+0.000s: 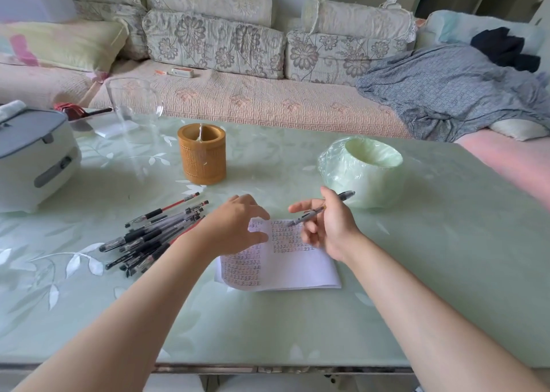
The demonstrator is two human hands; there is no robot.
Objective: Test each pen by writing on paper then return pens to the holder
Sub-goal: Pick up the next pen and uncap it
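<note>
Right hand [334,232] pinches a pen [343,197] — left hand [238,225], fingers spread, hides some paper [297,272].

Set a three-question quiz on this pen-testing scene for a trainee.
1. True or false: the right hand grips a pen.
2. Relative to the paper, the pile of pens lies: A to its left, B to its right, C on top of it.
3. Which hand holds nothing?
Key: 1 true. 2 A. 3 the left hand, open above the paper.
</note>
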